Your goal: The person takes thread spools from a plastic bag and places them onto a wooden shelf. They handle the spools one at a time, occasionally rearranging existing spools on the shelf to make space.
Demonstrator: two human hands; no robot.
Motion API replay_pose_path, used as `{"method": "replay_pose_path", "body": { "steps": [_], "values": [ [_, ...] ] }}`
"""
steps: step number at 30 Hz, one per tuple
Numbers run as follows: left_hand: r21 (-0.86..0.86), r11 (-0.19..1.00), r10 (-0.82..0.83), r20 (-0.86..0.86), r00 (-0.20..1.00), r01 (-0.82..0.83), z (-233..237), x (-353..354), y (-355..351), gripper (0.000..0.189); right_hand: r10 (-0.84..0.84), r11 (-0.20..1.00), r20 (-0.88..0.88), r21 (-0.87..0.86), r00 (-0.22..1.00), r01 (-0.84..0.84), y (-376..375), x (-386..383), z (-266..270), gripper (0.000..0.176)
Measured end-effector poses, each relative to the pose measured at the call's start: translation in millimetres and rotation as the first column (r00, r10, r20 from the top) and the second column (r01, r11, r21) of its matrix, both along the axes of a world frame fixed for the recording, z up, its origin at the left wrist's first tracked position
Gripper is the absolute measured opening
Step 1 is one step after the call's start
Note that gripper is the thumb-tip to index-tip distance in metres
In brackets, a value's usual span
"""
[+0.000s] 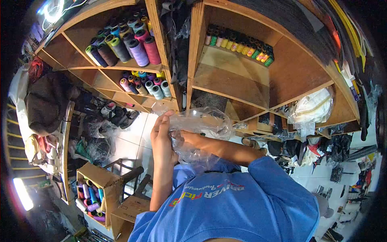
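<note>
A crumpled clear plastic bag (205, 119) is spread between my hands in front of my chest, with one part hanging down toward the blue shirt. My left hand (162, 131) points upward, its fingers pressed together on the bag's left edge. Close beside it, my right hand (183, 139) reaches across from the right and is closed on the same plastic. Folds of the bag partly cover the right hand's fingers.
Wooden shelves (234, 78) with several thread cones (139, 52) stand ahead. A cardboard box of thread spools (92, 197) sits lower left. Wrapped white goods (312, 107) lie on the right shelf. Shoes (129, 119) and loose plastic (100, 141) are on the left.
</note>
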State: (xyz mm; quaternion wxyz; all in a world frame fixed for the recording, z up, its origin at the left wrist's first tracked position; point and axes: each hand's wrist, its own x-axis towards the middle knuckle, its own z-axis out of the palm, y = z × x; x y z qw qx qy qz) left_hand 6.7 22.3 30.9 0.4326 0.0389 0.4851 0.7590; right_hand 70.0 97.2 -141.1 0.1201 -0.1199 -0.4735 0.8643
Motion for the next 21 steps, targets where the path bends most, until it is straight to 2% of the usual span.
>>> {"method": "replay_pose_path", "body": {
  "steps": [4,13,21],
  "values": [
    [-0.023,0.999,0.048,0.027,0.998,-0.047,-4,1,3,0.026,-0.015,0.998,0.028,-0.052,0.999,0.017,3,7,7,0.039],
    [-0.026,0.999,-0.025,0.082,0.996,0.027,-9,7,12,0.023,0.061,0.998,0.099,0.029,0.993,-0.064,6,22,12,0.038],
    [0.007,0.996,-0.084,0.035,0.996,0.084,-11,4,16,0.025,0.156,0.982,0.152,0.085,0.976,-0.170,14,31,18,0.037]
  ]
}}
